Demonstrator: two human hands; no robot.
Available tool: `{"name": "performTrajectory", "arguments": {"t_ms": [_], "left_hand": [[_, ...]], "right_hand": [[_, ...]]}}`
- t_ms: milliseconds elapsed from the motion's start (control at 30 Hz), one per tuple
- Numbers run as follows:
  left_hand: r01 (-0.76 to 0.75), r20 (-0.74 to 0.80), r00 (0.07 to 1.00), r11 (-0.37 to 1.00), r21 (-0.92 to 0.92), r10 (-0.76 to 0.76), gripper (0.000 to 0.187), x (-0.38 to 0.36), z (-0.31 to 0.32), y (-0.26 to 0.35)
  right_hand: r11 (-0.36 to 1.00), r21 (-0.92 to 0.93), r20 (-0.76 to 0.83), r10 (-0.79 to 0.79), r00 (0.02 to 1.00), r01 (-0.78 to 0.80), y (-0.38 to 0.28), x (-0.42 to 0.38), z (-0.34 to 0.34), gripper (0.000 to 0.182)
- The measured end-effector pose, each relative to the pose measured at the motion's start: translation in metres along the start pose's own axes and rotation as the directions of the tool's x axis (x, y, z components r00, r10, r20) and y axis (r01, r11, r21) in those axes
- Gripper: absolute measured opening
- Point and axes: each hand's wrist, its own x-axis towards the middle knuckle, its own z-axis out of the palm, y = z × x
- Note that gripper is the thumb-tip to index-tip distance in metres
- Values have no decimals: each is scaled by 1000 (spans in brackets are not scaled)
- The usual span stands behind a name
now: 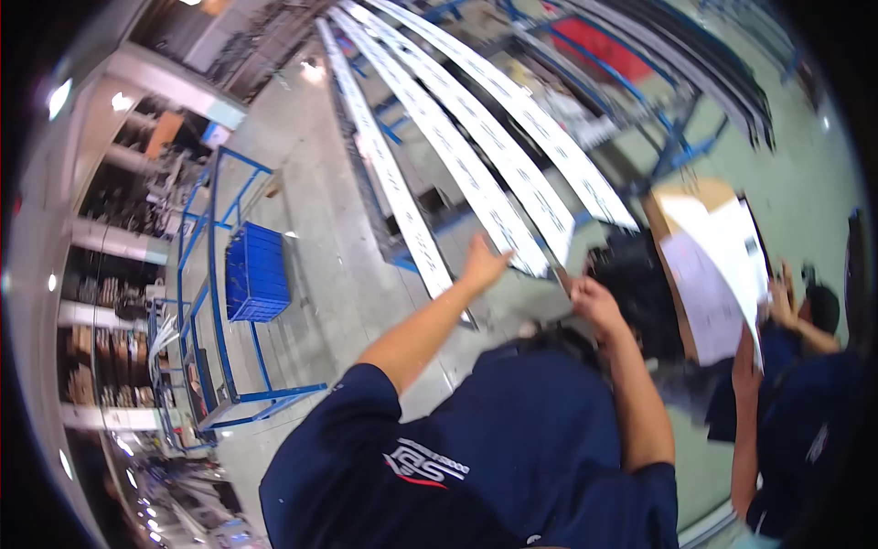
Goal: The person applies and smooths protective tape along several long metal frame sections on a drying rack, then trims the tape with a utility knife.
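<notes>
Several long profiles covered in white printed film lie side by side, running away from me. My left hand (485,263) is at the near end of one white profile (494,215), thumb and fingers apart, right at its left edge. Closed in front of the neighbouring white profile (526,174) is my right hand (596,304). From its fingers a thin, flat brownish piece (563,278) points up toward the profile ends; its kind is too small to make out. Another white profile (389,178) lies to the left, and one more (558,133) to the right.
On the right, a co-worker (786,403) handles large white sheets (722,265) over a cardboard box (695,194). Black material (640,284) is heaped beside it. To the left stand a blue metal frame (219,361) and a blue crate (258,273). Dark profiles (704,59) lie on a rack at the upper right.
</notes>
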Motion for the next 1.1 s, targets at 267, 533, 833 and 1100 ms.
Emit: {"name": "performTrajectory", "arguments": {"t_ms": [267, 533, 833, 1100], "left_hand": [[521, 434, 843, 681, -515, -318, 47, 4, -18, 30], [506, 528, 805, 780, -369, -272, 40, -6, -60, 3], [-493, 300, 855, 843, 217, 423, 73, -64, -51, 41], [-475, 419, 844, 830, 293, 335, 21, -62, -23, 43]], "right_hand": [[993, -112, -42, -38, 998, 33, 5, 13, 46, 7], [996, -76, 65, 50, 997, -45, 17, 0, 68, 5], [999, -36, -254, 27, 967, -38, 7, -10, 50, 2], [849, -524, -360, -151, 921, -65, -25, 19, 53, 10]]}}
